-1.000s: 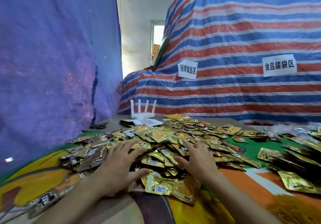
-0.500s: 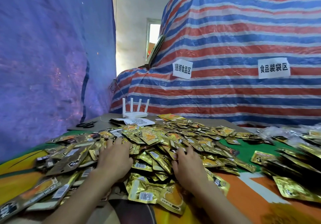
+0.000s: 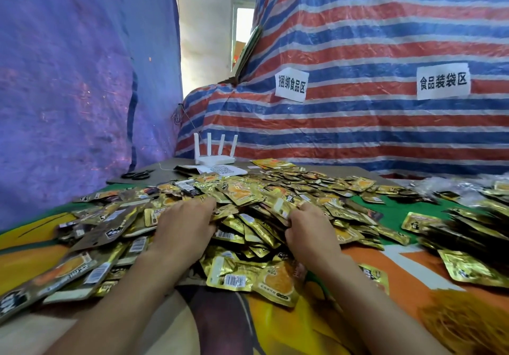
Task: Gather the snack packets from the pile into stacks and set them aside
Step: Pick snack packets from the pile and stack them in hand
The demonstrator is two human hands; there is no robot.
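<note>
A wide pile of gold snack packets (image 3: 248, 195) covers the middle of the colourful table cover (image 3: 394, 269). My left hand (image 3: 184, 225) lies flat on the pile's left side, its fingers stretched forward over the packets. My right hand (image 3: 311, 230) is on the pile's right side, where its fingers curl down into the packets and its thumb is tucked against them. One larger gold packet (image 3: 248, 280) with a barcode lies just in front, between my forearms.
Darker brown packets (image 3: 96, 230) spread at the left, and more gold packets (image 3: 468, 233) lie at the right. A white router (image 3: 214, 159), a printed sheet (image 3: 223, 169) and scissors (image 3: 137, 174) sit at the back. A striped tarp (image 3: 358, 118) and a blue tarp (image 3: 68, 79) enclose the table.
Both hands have slid forward, deeper into the pile. The left hand's spread fingers have closed together, and the right fingers now dig into the packets.
</note>
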